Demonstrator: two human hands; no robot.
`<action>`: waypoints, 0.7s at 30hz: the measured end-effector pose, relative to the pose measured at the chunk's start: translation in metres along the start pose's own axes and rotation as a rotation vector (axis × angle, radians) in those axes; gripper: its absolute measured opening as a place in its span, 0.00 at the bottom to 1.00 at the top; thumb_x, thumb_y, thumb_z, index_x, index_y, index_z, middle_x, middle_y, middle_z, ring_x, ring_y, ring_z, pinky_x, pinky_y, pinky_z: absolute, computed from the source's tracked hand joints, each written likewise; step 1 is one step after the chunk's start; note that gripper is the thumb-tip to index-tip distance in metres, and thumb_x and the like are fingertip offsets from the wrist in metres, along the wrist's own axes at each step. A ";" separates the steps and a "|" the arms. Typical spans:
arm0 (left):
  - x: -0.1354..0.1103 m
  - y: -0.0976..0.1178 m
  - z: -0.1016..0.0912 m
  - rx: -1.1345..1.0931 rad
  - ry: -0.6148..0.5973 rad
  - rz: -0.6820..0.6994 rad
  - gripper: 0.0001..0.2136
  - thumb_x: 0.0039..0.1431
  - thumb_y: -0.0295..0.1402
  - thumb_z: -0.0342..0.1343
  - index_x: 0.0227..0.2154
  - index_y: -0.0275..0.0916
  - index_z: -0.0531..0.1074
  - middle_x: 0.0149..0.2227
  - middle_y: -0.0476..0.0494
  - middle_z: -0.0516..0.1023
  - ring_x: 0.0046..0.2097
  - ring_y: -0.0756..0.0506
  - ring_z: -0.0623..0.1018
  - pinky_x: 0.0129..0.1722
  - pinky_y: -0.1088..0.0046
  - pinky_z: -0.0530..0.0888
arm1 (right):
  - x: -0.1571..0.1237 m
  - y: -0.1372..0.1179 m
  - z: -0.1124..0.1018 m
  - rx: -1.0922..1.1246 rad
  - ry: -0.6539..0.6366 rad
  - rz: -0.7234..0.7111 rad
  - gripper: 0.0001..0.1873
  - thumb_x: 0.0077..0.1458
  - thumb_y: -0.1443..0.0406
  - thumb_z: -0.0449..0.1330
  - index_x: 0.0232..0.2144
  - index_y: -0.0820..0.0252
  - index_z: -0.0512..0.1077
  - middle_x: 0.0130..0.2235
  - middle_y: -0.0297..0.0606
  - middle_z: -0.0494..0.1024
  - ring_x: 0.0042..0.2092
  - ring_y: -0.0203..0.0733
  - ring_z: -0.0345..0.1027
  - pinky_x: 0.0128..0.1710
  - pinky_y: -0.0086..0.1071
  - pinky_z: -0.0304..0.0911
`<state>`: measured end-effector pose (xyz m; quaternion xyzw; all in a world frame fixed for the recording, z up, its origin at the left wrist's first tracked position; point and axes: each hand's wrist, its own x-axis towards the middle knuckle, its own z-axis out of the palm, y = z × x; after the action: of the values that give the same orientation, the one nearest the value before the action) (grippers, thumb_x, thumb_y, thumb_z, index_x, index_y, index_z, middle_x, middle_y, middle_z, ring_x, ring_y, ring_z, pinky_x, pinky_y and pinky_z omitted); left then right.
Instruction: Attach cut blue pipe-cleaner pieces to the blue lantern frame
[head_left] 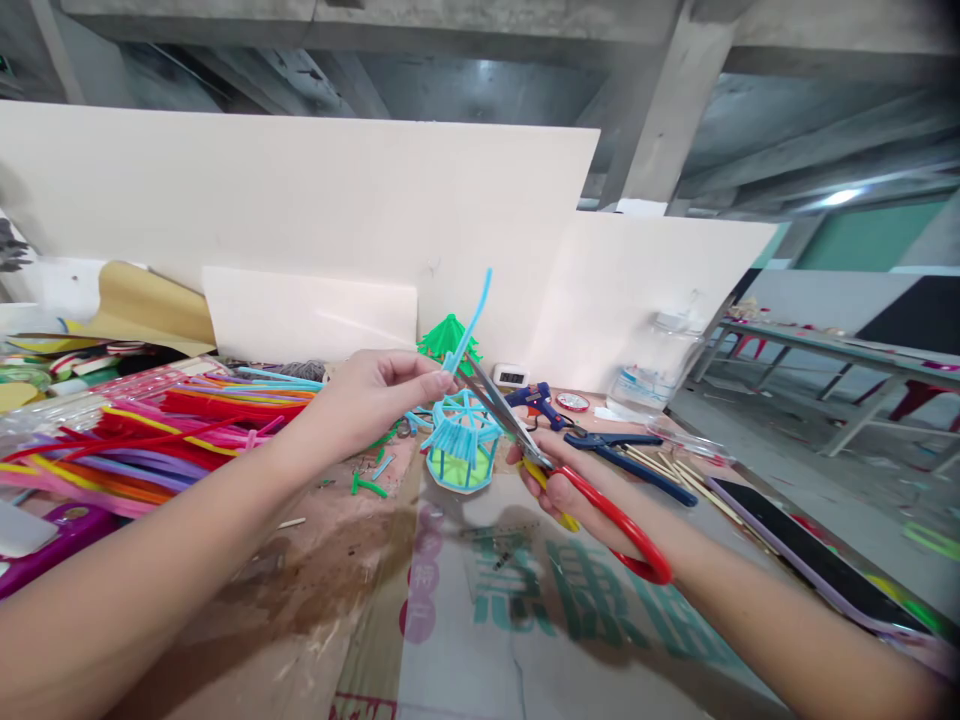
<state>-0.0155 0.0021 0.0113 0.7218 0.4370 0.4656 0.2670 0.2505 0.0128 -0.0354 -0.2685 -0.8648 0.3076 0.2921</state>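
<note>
Between thumb and fingers, my left hand (pixel 390 395) pinches a light blue pipe cleaner (pixel 478 312), whose long end sticks up. Scissors (pixel 609 510) with one red and one yellow handle are gripped in my right hand (pixel 562 480). Their blades reach up to the pipe cleaner beside my left fingertips; I cannot tell whether they touch it. Just below stands a small blue pavilion-like model (pixel 459 445) with posts, roof spokes and a light green octagonal base. A green tiered pipe-cleaner roof shape (pixel 450 338) is behind it, partly hidden by my left hand.
Bundled coloured pipe cleaners (pixel 187 430) lie at left. Right of the model are a blue glue gun (pixel 536 400), blue-handled pliers (pixel 637 465), wooden sticks (pixel 694 478), a phone (pixel 814 555) and a clear bottle (pixel 652 365). White boards (pixel 300 200) close off the back. Green scraps (pixel 367 486) lie near the model.
</note>
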 end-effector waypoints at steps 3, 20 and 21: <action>-0.002 0.004 0.000 0.036 0.039 0.033 0.17 0.57 0.46 0.55 0.31 0.35 0.74 0.36 0.43 0.80 0.39 0.45 0.77 0.39 0.71 0.71 | 0.002 -0.001 0.000 0.023 -0.044 0.019 0.31 0.56 0.39 0.45 0.45 0.56 0.65 0.33 0.37 0.64 0.30 0.37 0.56 0.26 0.30 0.56; -0.008 0.004 0.014 0.054 -0.278 0.019 0.14 0.56 0.43 0.55 0.24 0.38 0.70 0.26 0.51 0.70 0.28 0.50 0.69 0.29 0.76 0.65 | -0.006 -0.020 0.004 -0.007 -0.083 -0.037 0.33 0.57 0.39 0.44 0.47 0.61 0.63 0.36 0.37 0.64 0.33 0.37 0.55 0.31 0.31 0.57; -0.009 0.003 0.014 0.057 -0.282 0.025 0.14 0.56 0.43 0.55 0.23 0.38 0.69 0.25 0.52 0.70 0.28 0.51 0.68 0.29 0.76 0.65 | -0.007 -0.020 0.003 -0.008 -0.088 -0.037 0.33 0.57 0.40 0.44 0.48 0.61 0.62 0.35 0.37 0.64 0.33 0.37 0.55 0.31 0.31 0.56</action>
<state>-0.0035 -0.0068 0.0044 0.7925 0.3994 0.3504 0.2994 0.2469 -0.0064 -0.0258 -0.2400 -0.8828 0.3102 0.2585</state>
